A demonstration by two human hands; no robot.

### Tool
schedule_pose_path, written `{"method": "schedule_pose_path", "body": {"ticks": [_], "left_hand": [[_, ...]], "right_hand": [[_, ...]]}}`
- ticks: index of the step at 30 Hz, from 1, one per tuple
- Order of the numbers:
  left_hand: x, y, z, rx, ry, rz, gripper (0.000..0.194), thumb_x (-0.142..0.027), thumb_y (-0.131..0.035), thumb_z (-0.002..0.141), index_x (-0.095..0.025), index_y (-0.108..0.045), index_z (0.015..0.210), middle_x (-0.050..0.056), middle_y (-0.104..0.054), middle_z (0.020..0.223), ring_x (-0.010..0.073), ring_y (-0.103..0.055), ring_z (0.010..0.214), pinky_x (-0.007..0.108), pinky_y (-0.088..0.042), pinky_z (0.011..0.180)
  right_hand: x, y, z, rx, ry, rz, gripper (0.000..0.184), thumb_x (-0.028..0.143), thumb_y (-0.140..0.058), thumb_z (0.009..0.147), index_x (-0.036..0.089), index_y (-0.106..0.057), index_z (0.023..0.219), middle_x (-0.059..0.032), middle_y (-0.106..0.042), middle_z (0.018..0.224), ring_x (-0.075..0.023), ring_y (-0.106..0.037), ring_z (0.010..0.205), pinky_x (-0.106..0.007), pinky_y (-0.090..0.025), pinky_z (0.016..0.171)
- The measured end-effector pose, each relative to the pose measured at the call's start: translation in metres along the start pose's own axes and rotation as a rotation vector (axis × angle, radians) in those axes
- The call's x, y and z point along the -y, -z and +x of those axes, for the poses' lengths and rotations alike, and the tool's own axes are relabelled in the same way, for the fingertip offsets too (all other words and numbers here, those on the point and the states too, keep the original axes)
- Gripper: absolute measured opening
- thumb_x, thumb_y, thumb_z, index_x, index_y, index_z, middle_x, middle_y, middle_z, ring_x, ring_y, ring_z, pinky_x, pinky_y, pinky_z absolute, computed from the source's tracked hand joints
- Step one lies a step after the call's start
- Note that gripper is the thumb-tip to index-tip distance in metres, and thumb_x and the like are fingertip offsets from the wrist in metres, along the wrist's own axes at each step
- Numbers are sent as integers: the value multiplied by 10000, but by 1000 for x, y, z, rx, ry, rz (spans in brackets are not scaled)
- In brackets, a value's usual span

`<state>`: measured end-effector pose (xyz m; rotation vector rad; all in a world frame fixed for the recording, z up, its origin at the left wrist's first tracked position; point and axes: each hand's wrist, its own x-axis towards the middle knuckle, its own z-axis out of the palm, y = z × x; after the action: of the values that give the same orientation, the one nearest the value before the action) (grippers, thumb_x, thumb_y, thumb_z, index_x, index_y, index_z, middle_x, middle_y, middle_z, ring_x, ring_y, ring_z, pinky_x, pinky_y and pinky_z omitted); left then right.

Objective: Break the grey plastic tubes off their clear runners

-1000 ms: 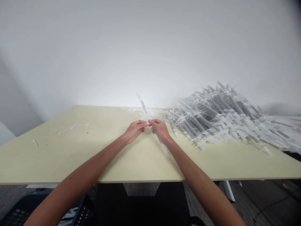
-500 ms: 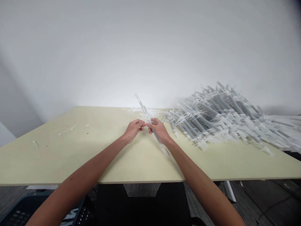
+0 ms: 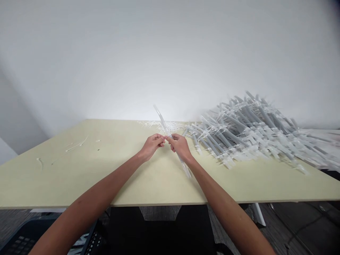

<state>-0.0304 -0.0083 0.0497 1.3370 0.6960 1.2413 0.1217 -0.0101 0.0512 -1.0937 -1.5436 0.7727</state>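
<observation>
My right hand (image 3: 179, 145) is closed around a translucent plastic tube (image 3: 160, 115), which slants from upper left to lower right across the middle of the table. The tube's lower end (image 3: 187, 171) shows below my wrist. My left hand (image 3: 154, 143) is pinched, its fingertips touching those of my right hand beside the tube. Whatever lies between the left fingertips is too small to make out. Just behind both hands is a scatter of thin white plastic offcuts (image 3: 174, 126).
A large heap of similar grey and clear tubes (image 3: 247, 131) covers the right side of the pale table (image 3: 106, 184). Loose white cable ties (image 3: 77, 145) lie on the left. A dark basket (image 3: 26, 233) stands below the front left edge. A white wall (image 3: 164, 53) rises behind.
My hands stay almost in place while the tube turns slightly about its length. The fingertips of both hands have shifted a little against each other.
</observation>
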Motion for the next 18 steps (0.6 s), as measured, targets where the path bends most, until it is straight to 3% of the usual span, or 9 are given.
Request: {"method": "schedule_pose_path", "body": {"ticks": [7, 13, 18], "left_hand": [[0, -6, -1, -107, -48, 25, 194, -323, -632, 712, -149, -546, 712, -9, -496, 606, 124, -527, 633, 334, -420, 746], [-11, -9, -4, -55, -55, -80, 168, -269, -638, 714, -143, -531, 687, -27, -477, 617, 91, -517, 628, 374, -425, 869], [-12, -8, -5, -35, -58, -123, 219, -298, -621, 733, -146, -502, 630, -43, -404, 571, 67, -434, 571, 368, -438, 853]], "right_hand": [[5, -1, -1, -60, -2, -18, 400, 547, -540, 716, 171, -641, 809, -31, -611, 647, -93, -467, 397, -223, -336, 355], [5, -3, -2, -79, 4, 4, 417, 553, -488, 754, 175, -650, 820, -33, -624, 652, -94, -472, 411, -229, -358, 381], [9, 1, 0, -96, -60, 174, 391, 534, -565, 705, 154, -638, 764, -33, -604, 660, -87, -457, 438, -232, -360, 406]]}}
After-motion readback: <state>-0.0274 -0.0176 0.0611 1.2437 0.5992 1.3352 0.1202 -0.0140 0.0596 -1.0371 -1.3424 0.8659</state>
